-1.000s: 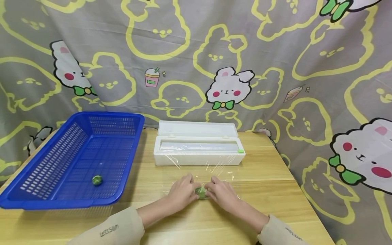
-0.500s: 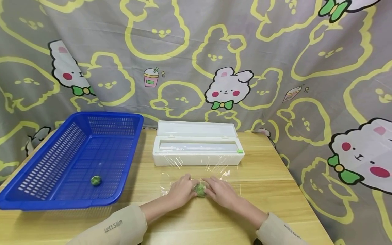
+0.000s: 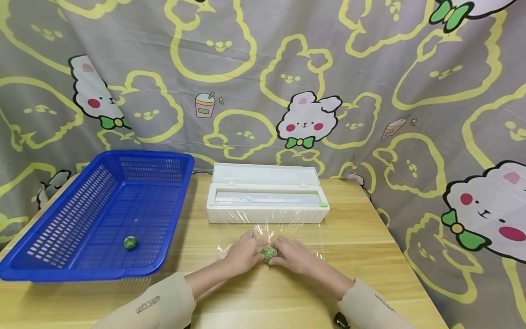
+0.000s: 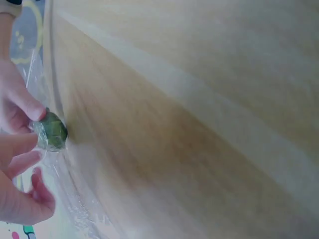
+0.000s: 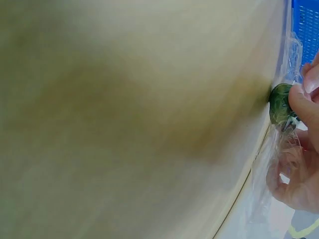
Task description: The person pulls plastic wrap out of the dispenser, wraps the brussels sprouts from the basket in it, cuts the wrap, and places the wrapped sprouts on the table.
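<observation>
A small round green Brussels sprout (image 3: 269,254) sits on the table between both hands, with clear cling film (image 3: 263,230) wrapped over it. My left hand (image 3: 242,255) holds it from the left, thumb and finger tips at its side. From the right, my right hand (image 3: 297,257) pinches it with thumb and fingers. The right wrist view shows the right thumb on the sprout (image 5: 280,105) and the other fingers curled in loose film. Creases in the film run from the sprout to the white dispenser box (image 3: 267,215). In the left wrist view the sprout (image 4: 52,132) looks covered by shiny film.
The dispenser's lid (image 3: 265,174) stands raised behind it, a film roll (image 3: 267,198) inside, and a green slider (image 3: 323,204) at its right end. A blue basket (image 3: 78,274) at left holds another sprout (image 3: 130,242). A patterned curtain (image 3: 246,91) hangs behind the wooden table (image 3: 349,237).
The hands have shifted slightly around the sprout, the right thumb coming closer beneath it. The film between sprout and box has drawn into tighter creases at the middle.
</observation>
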`<state>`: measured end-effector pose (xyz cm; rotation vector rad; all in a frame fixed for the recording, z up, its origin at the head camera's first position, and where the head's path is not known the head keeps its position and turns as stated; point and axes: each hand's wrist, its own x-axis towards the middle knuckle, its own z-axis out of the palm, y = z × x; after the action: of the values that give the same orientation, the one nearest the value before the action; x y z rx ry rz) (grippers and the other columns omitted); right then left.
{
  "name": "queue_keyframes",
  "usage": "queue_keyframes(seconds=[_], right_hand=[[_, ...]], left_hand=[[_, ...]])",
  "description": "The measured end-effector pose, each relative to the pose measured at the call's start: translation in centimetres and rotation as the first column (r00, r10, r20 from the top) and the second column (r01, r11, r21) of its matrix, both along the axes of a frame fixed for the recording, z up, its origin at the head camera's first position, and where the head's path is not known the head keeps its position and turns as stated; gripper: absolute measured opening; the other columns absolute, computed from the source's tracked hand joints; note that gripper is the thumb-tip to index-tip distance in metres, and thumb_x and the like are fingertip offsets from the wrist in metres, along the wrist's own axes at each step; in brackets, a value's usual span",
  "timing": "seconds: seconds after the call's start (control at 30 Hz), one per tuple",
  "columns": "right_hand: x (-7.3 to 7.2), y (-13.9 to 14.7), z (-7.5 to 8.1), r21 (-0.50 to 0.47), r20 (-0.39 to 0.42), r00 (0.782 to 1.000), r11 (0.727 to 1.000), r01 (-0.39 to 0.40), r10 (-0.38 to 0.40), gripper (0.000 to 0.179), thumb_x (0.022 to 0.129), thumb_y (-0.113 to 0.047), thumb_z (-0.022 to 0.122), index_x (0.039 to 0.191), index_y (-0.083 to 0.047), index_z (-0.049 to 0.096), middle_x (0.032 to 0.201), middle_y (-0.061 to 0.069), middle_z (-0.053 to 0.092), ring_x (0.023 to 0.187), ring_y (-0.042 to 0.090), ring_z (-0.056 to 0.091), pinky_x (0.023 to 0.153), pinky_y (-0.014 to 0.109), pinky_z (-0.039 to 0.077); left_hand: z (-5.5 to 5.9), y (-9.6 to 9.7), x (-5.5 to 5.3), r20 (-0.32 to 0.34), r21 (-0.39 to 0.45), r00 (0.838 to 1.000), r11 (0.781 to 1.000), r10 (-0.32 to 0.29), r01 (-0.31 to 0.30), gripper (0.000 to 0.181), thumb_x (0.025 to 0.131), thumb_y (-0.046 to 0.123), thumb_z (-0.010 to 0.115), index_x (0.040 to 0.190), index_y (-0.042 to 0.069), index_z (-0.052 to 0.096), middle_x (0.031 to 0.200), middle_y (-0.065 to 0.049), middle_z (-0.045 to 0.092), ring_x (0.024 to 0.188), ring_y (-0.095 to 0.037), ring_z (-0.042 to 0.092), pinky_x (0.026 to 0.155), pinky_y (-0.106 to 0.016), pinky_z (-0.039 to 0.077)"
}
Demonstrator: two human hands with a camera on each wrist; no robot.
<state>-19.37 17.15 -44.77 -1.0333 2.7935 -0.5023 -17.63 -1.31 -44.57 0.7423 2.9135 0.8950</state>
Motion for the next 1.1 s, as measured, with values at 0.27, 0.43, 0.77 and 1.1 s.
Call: queue_keyframes(seconds=[0.27,0.43,0.77,1.1], right_hand=[[-0.1,0.1,0.0,0.027,-0.007,1.000,1.000,-0.008,0.008,0.029,0.084,-0.035,0.060,0.099,-0.011,0.063,0.077,-0.008,0.046,0.057,0.003,0.037,0.054,0.018,0.034],[-0.1,0.2,-0.3,-0.004,-0.013,1.000,1.000,-0.001,0.001,0.031,0.083,-0.038,0.061,0.100,-0.012,0.064,0.076,-0.009,0.048,0.057,0.001,0.037,0.054,0.017,0.033],[-0.1,0.1,-0.3,-0.008,-0.308,0.951,1.000,-0.020,0.016,0.042,0.073,-0.039,0.071,0.103,-0.009,0.066,0.073,-0.007,0.046,0.053,0.002,0.030,0.049,0.015,0.028],[-0.5,-0.7,0.0,0.061,-0.331,0.943,0.998,0.010,0.011,0.028,0.080,-0.030,0.066,0.099,-0.010,0.068,0.074,-0.007,0.047,0.053,0.003,0.033,0.052,0.016,0.030]], left_hand=[[-0.2,0.2,-0.1,-0.086,-0.065,0.996,0.998,0.009,-0.015,0.029,0.069,0.015,0.076,0.097,0.016,0.070,0.081,0.002,0.041,0.073,-0.011,0.039,0.051,-0.016,0.034],[-0.3,0.5,-0.5,-0.063,-0.054,0.998,0.998,0.021,-0.025,0.027,0.067,0.020,0.077,0.094,0.015,0.071,0.079,0.002,0.043,0.072,-0.011,0.040,0.052,-0.017,0.035],[-0.3,0.6,-1.5,-0.032,-0.016,0.999,1.000,0.006,-0.007,0.021,0.073,0.018,0.073,0.093,0.012,0.072,0.073,0.002,0.042,0.067,-0.011,0.036,0.049,-0.017,0.034],[-0.4,0.3,-1.9,-0.033,0.031,0.999,0.999,0.029,-0.028,0.031,0.071,0.022,0.075,0.097,0.006,0.069,0.084,-0.004,0.047,0.069,-0.013,0.041,0.049,-0.017,0.037]])
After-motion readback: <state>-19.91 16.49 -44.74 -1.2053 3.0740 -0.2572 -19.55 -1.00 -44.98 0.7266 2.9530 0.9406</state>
